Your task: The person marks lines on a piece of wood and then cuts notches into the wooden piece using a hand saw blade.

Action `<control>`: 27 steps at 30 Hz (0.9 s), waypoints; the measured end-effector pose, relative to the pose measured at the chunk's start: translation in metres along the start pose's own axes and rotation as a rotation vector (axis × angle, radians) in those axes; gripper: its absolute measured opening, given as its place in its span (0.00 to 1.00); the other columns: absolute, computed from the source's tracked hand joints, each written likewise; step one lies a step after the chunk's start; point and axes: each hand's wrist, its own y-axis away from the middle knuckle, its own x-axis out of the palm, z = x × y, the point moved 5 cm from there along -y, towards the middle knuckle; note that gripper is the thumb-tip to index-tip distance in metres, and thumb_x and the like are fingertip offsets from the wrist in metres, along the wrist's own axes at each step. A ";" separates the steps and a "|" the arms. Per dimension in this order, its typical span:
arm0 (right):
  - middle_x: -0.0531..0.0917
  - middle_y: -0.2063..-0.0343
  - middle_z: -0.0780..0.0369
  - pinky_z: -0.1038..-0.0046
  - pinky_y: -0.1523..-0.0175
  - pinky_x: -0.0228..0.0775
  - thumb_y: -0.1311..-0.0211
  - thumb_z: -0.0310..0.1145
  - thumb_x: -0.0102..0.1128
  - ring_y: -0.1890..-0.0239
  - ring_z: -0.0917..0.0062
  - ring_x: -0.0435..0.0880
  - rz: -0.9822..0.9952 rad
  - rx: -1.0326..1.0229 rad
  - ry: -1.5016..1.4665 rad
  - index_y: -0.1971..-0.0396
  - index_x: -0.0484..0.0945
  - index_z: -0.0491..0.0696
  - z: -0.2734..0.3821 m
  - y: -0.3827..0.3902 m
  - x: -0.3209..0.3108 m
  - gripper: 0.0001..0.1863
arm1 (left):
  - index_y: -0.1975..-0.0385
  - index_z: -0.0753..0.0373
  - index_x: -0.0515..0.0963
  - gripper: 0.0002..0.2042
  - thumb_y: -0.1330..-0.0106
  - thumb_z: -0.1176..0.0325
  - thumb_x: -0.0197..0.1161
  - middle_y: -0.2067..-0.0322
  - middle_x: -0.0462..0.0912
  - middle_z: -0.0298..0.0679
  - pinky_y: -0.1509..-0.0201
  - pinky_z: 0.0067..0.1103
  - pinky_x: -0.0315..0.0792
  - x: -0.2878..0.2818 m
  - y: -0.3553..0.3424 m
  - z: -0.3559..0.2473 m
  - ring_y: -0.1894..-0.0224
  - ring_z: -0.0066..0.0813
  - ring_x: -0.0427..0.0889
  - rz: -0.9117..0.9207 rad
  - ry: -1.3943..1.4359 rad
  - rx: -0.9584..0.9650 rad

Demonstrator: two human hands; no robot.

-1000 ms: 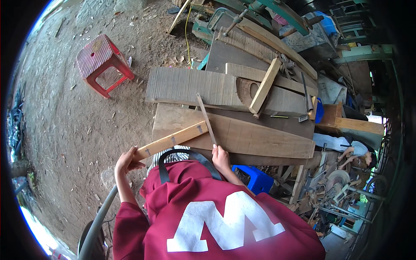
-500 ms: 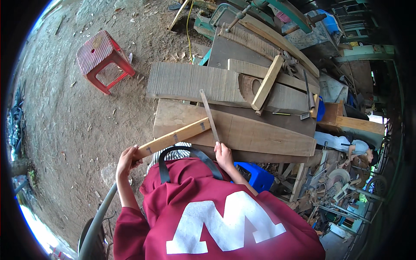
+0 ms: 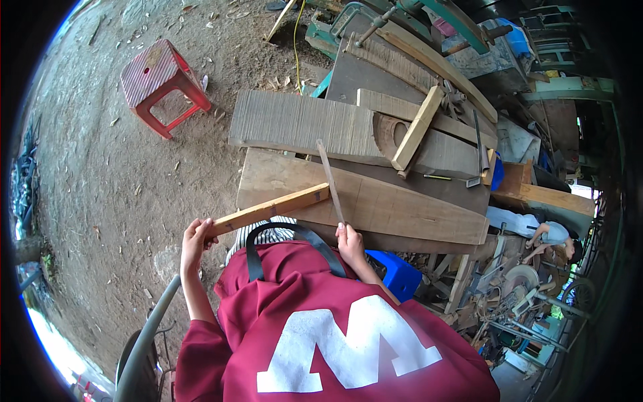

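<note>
My left hand [image 3: 196, 242] is closed around the near end of a light wooden batten [image 3: 261, 214] with dark marks on it. The batten's far end lies over a broad tapered plank [image 3: 402, 208] and meets a thin straight strip [image 3: 329, 175], perhaps a metal rule. My right hand [image 3: 350, 244] grips that strip's lower end; its upper end reaches over a grey, rough-grained board [image 3: 295, 117]. To the right on that board are a curved cutout [image 3: 385, 137], a crossing wooden block [image 3: 416, 127] and a small pencil-like stick [image 3: 435, 177].
A red plastic stool [image 3: 153, 75] stands on dirt at upper left, a blue stool [image 3: 402, 275] below the bench. Another person [image 3: 549, 234] bends among scrap and machinery at right. A green clamp frame [image 3: 462, 27] is at top, a curved metal tube [image 3: 144, 348] at lower left.
Both hands and their pieces have moved slightly up the picture; the batten looks turned a little, its marks less visible. The bench and red stool also appear shifted as the view moves.
</note>
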 end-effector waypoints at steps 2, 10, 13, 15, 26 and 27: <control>0.68 0.92 0.58 0.70 0.78 0.61 0.38 0.41 0.37 0.87 0.68 0.71 0.003 -0.006 0.021 0.84 0.68 0.43 0.000 0.000 -0.002 0.21 | 0.73 0.58 0.71 0.10 0.39 0.59 0.50 0.87 0.72 0.30 0.85 0.09 0.55 -0.001 -0.002 0.002 0.87 0.11 0.67 0.012 0.007 0.026; 0.70 0.90 0.55 0.67 0.77 0.61 0.38 0.40 0.39 0.84 0.63 0.73 0.023 0.020 0.012 0.83 0.68 0.43 0.011 0.009 -0.019 0.20 | 0.73 0.64 0.75 0.07 0.43 0.66 0.56 0.84 0.76 0.35 0.84 0.10 0.56 -0.001 0.006 -0.004 0.86 0.12 0.66 0.039 0.049 0.113; 0.70 0.90 0.53 0.66 0.78 0.61 0.39 0.41 0.39 0.84 0.60 0.73 0.033 0.052 0.040 0.83 0.68 0.42 0.013 0.014 -0.025 0.20 | 0.73 0.64 0.75 0.07 0.43 0.66 0.56 0.84 0.76 0.35 0.83 0.09 0.57 -0.001 0.005 -0.004 0.85 0.11 0.66 0.039 0.051 0.139; 0.71 0.90 0.52 0.64 0.78 0.61 0.39 0.40 0.40 0.83 0.58 0.74 0.030 0.056 0.046 0.83 0.68 0.42 0.014 0.016 -0.026 0.19 | 0.72 0.62 0.74 0.08 0.42 0.64 0.54 0.82 0.76 0.33 0.81 0.09 0.58 -0.002 0.006 -0.005 0.84 0.10 0.66 0.015 0.004 0.134; 0.73 0.88 0.52 0.61 0.77 0.61 0.40 0.39 0.41 0.80 0.56 0.74 0.025 0.057 0.045 0.82 0.68 0.42 0.014 0.023 -0.031 0.17 | 0.66 0.68 0.75 0.11 0.43 0.66 0.56 0.77 0.78 0.37 0.71 0.13 0.67 -0.004 0.010 -0.009 0.76 0.17 0.74 0.093 -0.010 0.154; 0.73 0.88 0.51 0.61 0.77 0.61 0.40 0.38 0.42 0.80 0.55 0.74 0.040 0.080 0.060 0.82 0.68 0.42 0.016 0.023 -0.033 0.17 | 0.66 0.68 0.75 0.11 0.44 0.68 0.57 0.77 0.78 0.37 0.70 0.13 0.67 -0.003 0.011 -0.012 0.76 0.18 0.74 0.093 -0.009 0.183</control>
